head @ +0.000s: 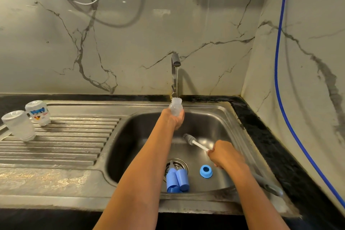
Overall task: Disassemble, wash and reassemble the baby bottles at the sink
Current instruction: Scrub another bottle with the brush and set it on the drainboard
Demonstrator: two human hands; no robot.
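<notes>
A: Bottle: where is it, what's it look like?
B: Clear bottle (175, 106), top off, mouth up, right under the faucet (175, 73). A thin stream of water runs into it. Left hand (174, 120) wraps its lower half, over the back of the sink (130, 136).
A: Rt side?
B: Right hand (225, 155) is fisted round the white handle of the brush (189, 139). Bristle head points up-left, apart from the bottle.
A: Other bits?
B: Two blue caps (177, 179) lie touching, side by side at the drain (179, 161). Blue ring (206, 171) sits flat just right of them. Plain bottle (19, 126) and printed bottle (38, 113) stand on the ribbed drainboard (65, 145), far left, v. close together.
A: Room to move?
B: Steel floor shows btwn brush head and left forearm. Side wall is near on the right, w/ a dark counter strip (270, 136) btwn it and the sink rim. A blue cable (280, 61) hangs down that wall.
</notes>
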